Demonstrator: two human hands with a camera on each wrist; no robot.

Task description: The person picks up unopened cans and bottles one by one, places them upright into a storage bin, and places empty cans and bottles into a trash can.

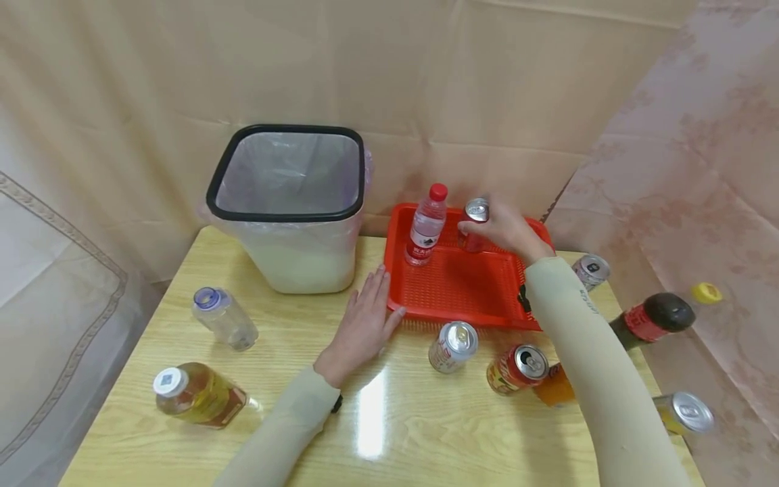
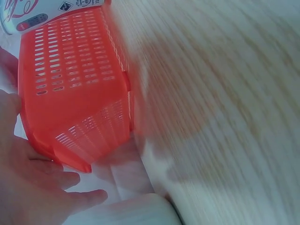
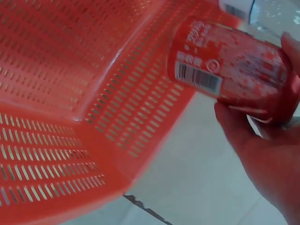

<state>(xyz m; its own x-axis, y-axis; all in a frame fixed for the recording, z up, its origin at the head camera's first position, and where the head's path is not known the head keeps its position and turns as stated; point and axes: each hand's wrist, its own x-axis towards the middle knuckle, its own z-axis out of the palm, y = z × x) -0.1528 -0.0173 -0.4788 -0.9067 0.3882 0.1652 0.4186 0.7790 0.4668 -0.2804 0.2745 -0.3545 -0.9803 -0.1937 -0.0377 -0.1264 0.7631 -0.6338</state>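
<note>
My right hand (image 1: 512, 230) grips a red soda can (image 3: 225, 65) near its top, at the back of a red plastic basket (image 1: 453, 287). In the right wrist view the can tilts beside the basket's slotted wall. A clear water bottle (image 1: 425, 233) with a red cap stands inside the basket, left of the can. My left hand (image 1: 363, 318) rests at the basket's left side, fingers extended along the rim in the head view. A white can (image 1: 447, 353) stands just in front of the basket.
A lined bin (image 1: 298, 260) with a black rim stands back left. An open clear bottle (image 1: 228, 321) and an amber drink bottle (image 1: 203, 399) are at left. A red-yellow can (image 1: 508, 372), an orange bottle (image 1: 555, 389), a dark bottle (image 1: 646, 321) and other cans (image 1: 675, 414) stand at right.
</note>
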